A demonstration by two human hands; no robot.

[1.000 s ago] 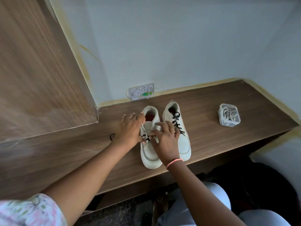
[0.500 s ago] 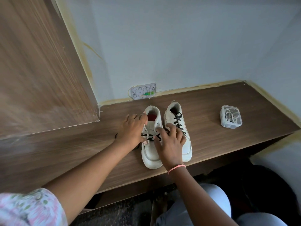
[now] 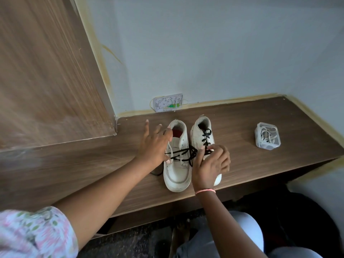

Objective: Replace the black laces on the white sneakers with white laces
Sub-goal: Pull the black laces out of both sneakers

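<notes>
The black lace [image 3: 183, 154] lies loosened across the middle of the left sneaker [image 3: 176, 161], its strands running crosswise to the shoe's long axis, toward the right sneaker [image 3: 202, 138]. The right hand [image 3: 210, 166], just right of the left sneaker, pinches the lace's near end; pulling rightward would likely free it. The left hand [image 3: 154, 144] rests spread against that shoe's left side, steadying it. The white laces [image 3: 268, 134] sit in a clear box [image 3: 260, 145] well right of the shoes.
</notes>
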